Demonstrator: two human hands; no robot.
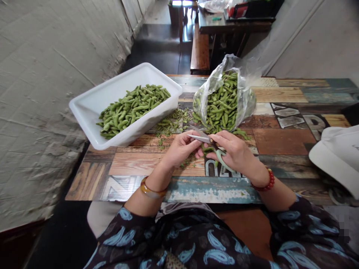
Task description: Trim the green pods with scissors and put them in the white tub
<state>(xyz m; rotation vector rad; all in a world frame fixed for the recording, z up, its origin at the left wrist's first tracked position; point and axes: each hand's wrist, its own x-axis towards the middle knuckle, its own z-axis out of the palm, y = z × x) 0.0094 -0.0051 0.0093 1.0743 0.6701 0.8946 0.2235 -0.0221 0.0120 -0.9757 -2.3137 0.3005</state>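
Note:
Pale-green-handled scissors [223, 160] are in my right hand [235, 151], their blades parted and pointing left toward my left hand [181, 148]. The fingers of my left hand are pinched together beside the blades; whatever they hold is too small to make out. A green pod [207, 149] shows just under the scissors, between the hands. Left of the hands, a white plastic tub [125, 145] holds a heap of green pods [131, 112]. Behind the hands, a clear plastic bag [245, 101] lies open with more pods [223, 102] inside.
Trimmings and loose bits [175, 121] are scattered on the patterned wooden table [140, 164] between tub and bag. A white cap [338, 157] rests at the right edge. A rough wall [56, 74] runs along the left. Beyond stand a bench [200, 48] and another table [232, 26].

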